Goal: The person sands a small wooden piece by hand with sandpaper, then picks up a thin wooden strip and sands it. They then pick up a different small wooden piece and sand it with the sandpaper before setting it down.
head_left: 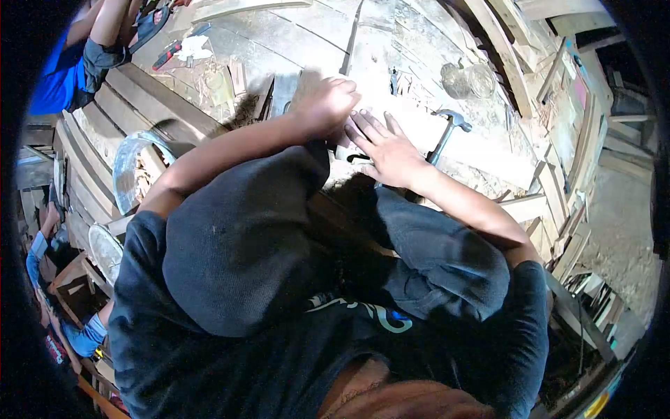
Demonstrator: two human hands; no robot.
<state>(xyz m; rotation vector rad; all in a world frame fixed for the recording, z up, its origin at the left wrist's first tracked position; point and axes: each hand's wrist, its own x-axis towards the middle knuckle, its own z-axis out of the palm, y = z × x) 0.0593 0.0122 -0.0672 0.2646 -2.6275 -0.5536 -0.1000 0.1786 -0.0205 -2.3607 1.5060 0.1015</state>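
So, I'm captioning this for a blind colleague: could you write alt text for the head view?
A clenched left hand sits beside a right hand spread on a pale board. A hammer lies to the right; a bucket of wood scraps is at left.

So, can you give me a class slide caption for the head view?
Left hand curled, right hand spread on a pale surface, a hammer lying close by.

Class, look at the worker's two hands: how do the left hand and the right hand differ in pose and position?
The left hand has its fingers curled in, while the right hand is open with fingers spread. The right hand is close beside the hammer; the left hand is farther from it. Both are bare, and neither holds the hammer.
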